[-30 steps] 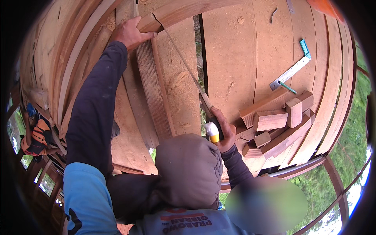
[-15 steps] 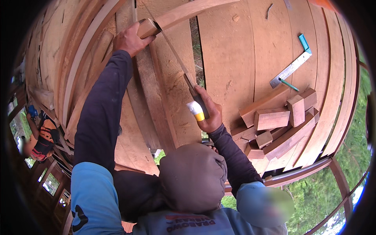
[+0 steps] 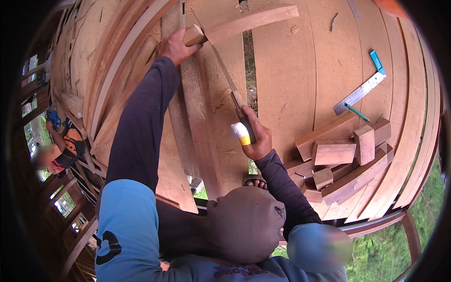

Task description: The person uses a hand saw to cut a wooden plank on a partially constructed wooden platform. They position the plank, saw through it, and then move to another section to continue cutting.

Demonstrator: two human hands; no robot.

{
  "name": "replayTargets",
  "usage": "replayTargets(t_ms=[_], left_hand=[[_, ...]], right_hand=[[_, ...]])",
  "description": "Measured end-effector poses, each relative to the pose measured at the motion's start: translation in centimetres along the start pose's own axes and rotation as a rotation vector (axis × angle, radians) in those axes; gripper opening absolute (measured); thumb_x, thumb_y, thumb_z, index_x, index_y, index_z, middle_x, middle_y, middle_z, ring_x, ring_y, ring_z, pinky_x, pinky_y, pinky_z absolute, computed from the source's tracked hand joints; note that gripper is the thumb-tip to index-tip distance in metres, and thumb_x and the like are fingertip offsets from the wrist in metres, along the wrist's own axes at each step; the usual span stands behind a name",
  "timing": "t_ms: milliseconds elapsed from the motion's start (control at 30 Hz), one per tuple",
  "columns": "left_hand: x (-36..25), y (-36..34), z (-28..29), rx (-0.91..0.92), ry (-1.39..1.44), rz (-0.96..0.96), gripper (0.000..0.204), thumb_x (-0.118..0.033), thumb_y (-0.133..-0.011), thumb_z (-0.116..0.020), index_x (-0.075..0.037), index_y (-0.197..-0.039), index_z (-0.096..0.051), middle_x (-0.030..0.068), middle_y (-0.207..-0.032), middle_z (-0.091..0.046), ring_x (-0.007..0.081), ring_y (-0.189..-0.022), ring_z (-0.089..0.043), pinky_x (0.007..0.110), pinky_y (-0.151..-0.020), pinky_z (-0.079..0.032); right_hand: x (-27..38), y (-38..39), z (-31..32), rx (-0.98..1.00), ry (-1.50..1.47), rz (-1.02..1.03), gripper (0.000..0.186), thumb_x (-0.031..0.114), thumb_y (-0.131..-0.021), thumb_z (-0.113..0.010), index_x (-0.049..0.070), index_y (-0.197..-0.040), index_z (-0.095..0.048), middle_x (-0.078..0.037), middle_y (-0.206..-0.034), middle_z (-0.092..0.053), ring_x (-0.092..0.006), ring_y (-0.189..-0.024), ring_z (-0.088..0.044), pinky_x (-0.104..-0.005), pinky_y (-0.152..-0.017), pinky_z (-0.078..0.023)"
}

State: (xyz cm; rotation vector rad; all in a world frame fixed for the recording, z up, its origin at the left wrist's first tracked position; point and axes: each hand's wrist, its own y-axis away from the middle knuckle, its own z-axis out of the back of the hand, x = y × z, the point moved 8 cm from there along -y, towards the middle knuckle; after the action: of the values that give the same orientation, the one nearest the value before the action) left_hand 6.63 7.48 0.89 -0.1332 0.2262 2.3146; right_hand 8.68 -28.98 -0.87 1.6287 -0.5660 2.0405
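My left hand is closed around the squared end of a wooden beam, thumb on its near side. In my right hand is the handle of a handsaw, a white and yellow patch showing beside the grip. Its long thin blade slants away to the upper left, against the end of the beam. On the blade's other side, a curved wooden piece stretches right, close to the beam's end. Whether the two pieces are still joined is hidden at the blade.
Right of me lie several wood offcuts, a try square with a teal handle and a green pencil. Long curved timbers fill the left. Gaps split the plank floor. A person holds a blue tool far left.
The whole view has shifted, so things appear further right and lower. My right hand seems to have pushed the saw slightly forward. Both grips are unchanged.
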Motion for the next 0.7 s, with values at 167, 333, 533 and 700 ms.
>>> replayTargets(t_ms=[167, 333, 533, 700], left_hand=[[-0.3, 0.5, 0.4, 0.114, -0.015, 0.109, 0.062, -0.045, -0.079, -0.084, -0.003, -0.118, -0.062, 0.0233, -0.116, -0.072, 0.0385, -0.110, -0.070, 0.045, -0.095, -0.053], [0.9, 0.2, 0.9, 0.124, 0.013, 0.144, 0.066, -0.042, -0.076, -0.088, -0.006, -0.124, -0.062, 0.0218, -0.120, -0.072, 0.0389, -0.112, -0.069, 0.048, -0.098, -0.053], [-1.7, -1.1, -0.1, 0.081, 0.049, 0.014, 0.061, -0.036, -0.080, -0.084, -0.001, -0.122, -0.059, 0.0276, -0.122, -0.068, 0.0429, -0.115, -0.066, 0.047, -0.098, -0.051], [0.6, -0.3, 1.1, 0.148, 0.010, 0.013, 0.056, -0.036, -0.082, -0.082, 0.002, -0.114, -0.056, 0.0272, -0.118, -0.067, 0.0449, -0.113, -0.065, 0.049, -0.097, -0.051]], right_hand=[[2.2, -0.9, 0.6, -0.019, -0.078, -0.015, 0.067, 0.011, -0.089, -0.077, 0.004, -0.150, -0.049, -0.026, -0.117, -0.071, -0.0371, -0.100, -0.075, -0.0371, -0.080, -0.059], [4.6, -3.0, 0.3, -0.001, 0.001, 0.037, 0.065, 0.010, -0.088, -0.076, 0.005, -0.148, -0.051, -0.025, -0.113, -0.072, -0.0388, -0.098, -0.075, -0.0414, -0.079, -0.059], [3.3, -9.8, 0.2, -0.032, 0.008, 0.065, 0.064, 0.012, -0.089, -0.078, 0.005, -0.147, -0.052, -0.024, -0.116, -0.073, -0.0364, -0.103, -0.075, -0.0388, -0.084, -0.060], [6.1, -1.5, 4.1, -0.079, -0.097, 0.114, 0.065, 0.007, -0.087, -0.080, -0.008, -0.144, -0.051, -0.026, -0.133, -0.066, -0.0296, -0.117, -0.070, -0.0357, -0.100, -0.053]])
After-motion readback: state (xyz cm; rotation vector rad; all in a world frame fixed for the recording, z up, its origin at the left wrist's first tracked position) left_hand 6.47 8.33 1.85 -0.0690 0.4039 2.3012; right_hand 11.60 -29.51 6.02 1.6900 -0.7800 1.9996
